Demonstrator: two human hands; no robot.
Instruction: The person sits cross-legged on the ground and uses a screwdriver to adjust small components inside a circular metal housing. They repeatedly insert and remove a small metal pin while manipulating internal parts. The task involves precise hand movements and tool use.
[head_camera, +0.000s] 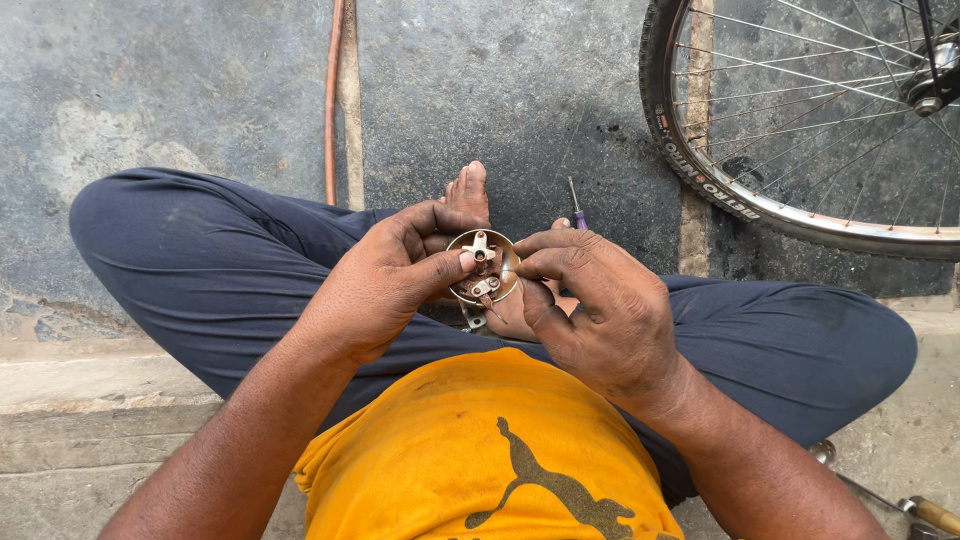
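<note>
- A small round metal part (483, 266), cup-shaped with little levers inside, is held between both hands above the crossed legs.
- The left hand (385, 280) is curled around its left rim, the thumb pressed on the front edge.
- The right hand (600, 310) is closed on the right rim, fingertips pinching the edge.
- A purple-handled screwdriver (576, 208) is seen on the concrete floor (180, 90) just beyond the hands.
- A bicycle wheel (800, 120) is seen at upper right, well apart.
- An orange hose (333, 100) is laid along the floor.

One wheel (800, 120), one screwdriver (575, 205), two hands (385, 280).
</note>
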